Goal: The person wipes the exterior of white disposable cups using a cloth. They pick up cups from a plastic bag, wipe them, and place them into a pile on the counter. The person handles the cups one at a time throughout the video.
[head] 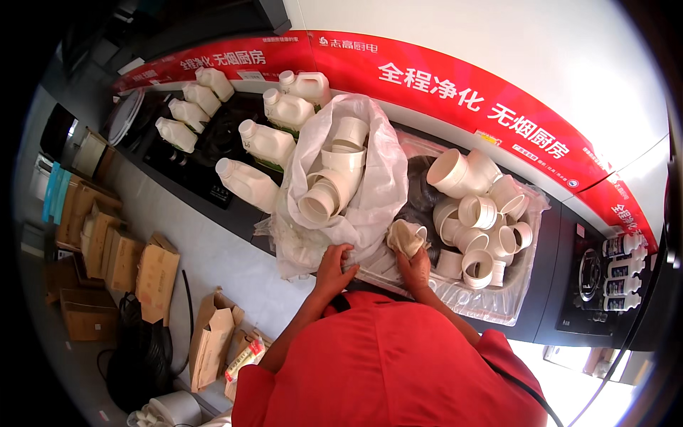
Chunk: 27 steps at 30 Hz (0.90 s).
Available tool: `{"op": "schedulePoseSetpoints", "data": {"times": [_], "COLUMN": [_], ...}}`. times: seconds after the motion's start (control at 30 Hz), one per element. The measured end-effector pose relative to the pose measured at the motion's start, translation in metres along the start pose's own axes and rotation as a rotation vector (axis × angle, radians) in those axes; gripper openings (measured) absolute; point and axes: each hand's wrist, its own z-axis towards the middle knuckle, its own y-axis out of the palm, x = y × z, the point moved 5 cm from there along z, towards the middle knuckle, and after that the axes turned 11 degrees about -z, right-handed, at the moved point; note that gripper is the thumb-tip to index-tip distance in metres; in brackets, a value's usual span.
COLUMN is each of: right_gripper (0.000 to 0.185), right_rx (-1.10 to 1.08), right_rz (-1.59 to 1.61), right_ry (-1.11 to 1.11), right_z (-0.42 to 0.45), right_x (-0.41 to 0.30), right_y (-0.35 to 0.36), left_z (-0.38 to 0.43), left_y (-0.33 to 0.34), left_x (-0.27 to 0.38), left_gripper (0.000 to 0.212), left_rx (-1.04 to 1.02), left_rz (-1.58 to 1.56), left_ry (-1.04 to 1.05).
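My right hand (415, 269) grips a tan cloth (404, 241) pressed against a small white plastic pipe fitting (419, 231). Thumb and fingers apart, my left hand (333, 271) rests at the near edge of a white woven plastic bag (373, 216). Inside the opened bag lie several white pipe fittings, among them a large branched one (341, 171). To the right, a basin wrapped in clear plastic (483, 307) holds a heap of white elbows, couplings and short sleeves (477, 211). Dark flexible hose (421, 184) shows beneath the heap.
Several white jugs (267, 141) stand on the counter left of the bag, by a black gas hob (213, 133). Several labelled bottles (621, 285) stand at the far right. Cardboard boxes (157, 272) and a black hose bundle (139, 352) lie on the floor at left.
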Motion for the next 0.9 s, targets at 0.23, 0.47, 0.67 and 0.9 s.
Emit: {"op": "schedulePoseSetpoints", "data": {"times": [0.23, 0.47, 0.67, 0.9], "right_gripper": [0.044, 0.04, 0.04, 0.051], "right_rx": [-0.06, -0.037, -0.037, -0.106], "right_rz": [-0.019, -0.04, -0.016, -0.041], "right_ry": [0.029, -0.013, -0.062, -0.045], "right_z": [0.001, 0.001, -0.001, 0.0], "right_x": [0.004, -0.001, -0.002, -0.001], "right_y": [0.005, 0.0, 0.0, 0.002], "left_z": [0.0, 0.0, -0.003, -0.003], "left_y": [0.001, 0.004, 0.009, 0.013], "left_x": [0.009, 0.01, 0.013, 0.014], "left_gripper": [0.044, 0.045, 0.044, 0.044], "left_rx": [0.053, 0.072, 0.125, 0.176], "left_rz": [0.047, 0.118, 0.205, 0.26], "left_ry": [0.03, 0.006, 0.03, 0.056]}}
